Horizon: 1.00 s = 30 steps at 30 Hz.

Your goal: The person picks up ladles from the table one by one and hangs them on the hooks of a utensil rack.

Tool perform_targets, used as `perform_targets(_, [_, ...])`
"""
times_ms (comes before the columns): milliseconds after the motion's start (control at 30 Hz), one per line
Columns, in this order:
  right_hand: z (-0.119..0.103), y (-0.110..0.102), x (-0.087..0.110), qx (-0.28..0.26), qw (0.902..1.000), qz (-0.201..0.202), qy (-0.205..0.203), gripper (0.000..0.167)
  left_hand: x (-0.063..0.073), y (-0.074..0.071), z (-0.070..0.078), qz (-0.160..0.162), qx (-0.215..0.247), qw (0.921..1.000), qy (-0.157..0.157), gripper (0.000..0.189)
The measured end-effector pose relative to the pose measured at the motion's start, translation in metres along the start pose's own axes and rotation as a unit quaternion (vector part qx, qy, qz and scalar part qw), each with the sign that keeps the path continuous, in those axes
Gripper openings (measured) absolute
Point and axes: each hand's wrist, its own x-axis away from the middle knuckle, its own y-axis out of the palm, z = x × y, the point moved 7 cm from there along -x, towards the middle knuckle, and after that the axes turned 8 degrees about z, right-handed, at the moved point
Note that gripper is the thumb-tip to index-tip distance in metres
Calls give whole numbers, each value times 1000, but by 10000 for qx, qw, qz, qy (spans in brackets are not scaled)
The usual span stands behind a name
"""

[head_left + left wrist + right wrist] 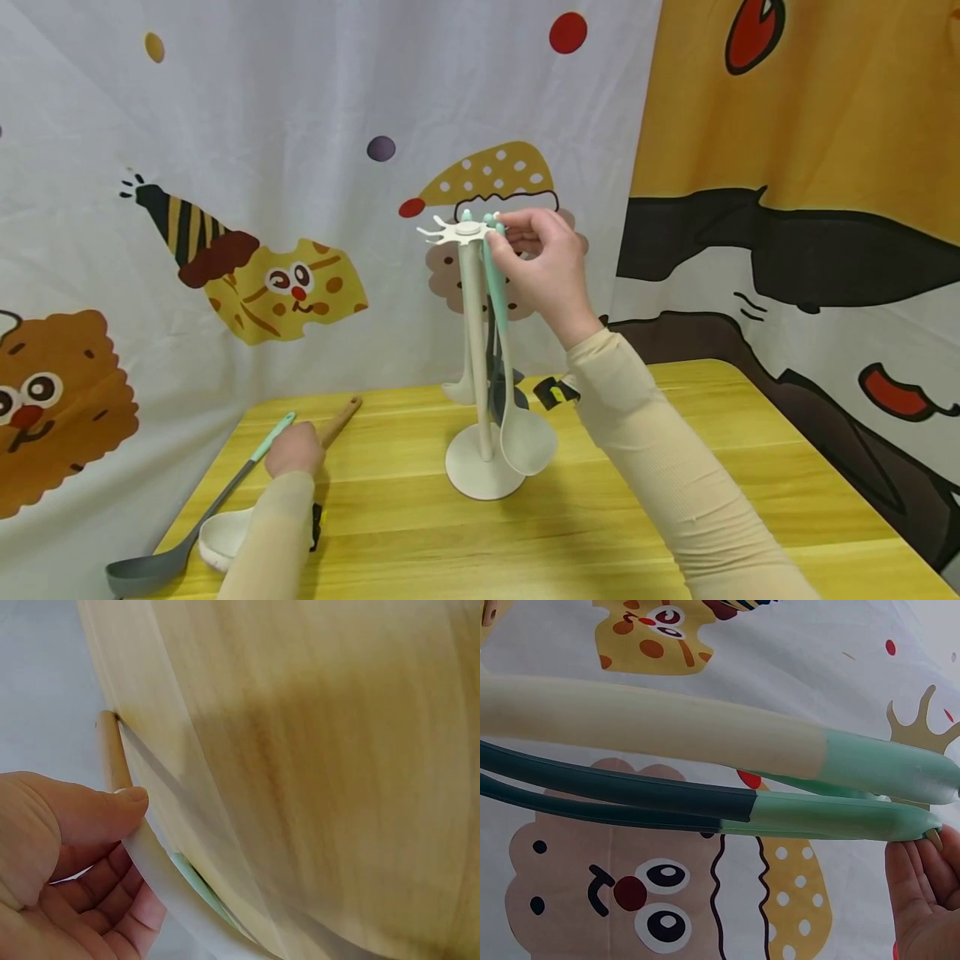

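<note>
My left hand (295, 450) pinches a ladle between thumb and fingers, at the left of the table. It has a wooden handle (114, 754), a whitish shaft (169, 881) and a whitish bowl (220, 540). Up at the top of a white utensil stand (483, 475), my right hand (551, 267) has thumb and fingers around the mint handle end of a dark grey utensil (840, 816); its head is partly hidden. Beside it on the stand hangs a whitish ladle (528, 442) with a mint handle (889, 761).
A grey ladle (150, 573) with a mint handle lies along the table's left edge, beside my left hand. Behind the stand's pole hangs a pale utensil (459, 392). A printed curtain (315, 100) stands behind the wooden table (405, 550).
</note>
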Motion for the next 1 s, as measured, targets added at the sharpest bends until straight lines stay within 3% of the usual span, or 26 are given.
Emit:
perform_targets(533, [1,0,0,-35,10000,25,88,24,9,0,18,-24,-39,9995,317,12])
perform_targets(833, [1,0,0,-48,9999,36,121,24,7,-5,42,323,-196,9958,837,6])
perform_targets(1000, [0,0,0,-60,9999,65,83,24,6,-7,53,442,-128,9939,999,12])
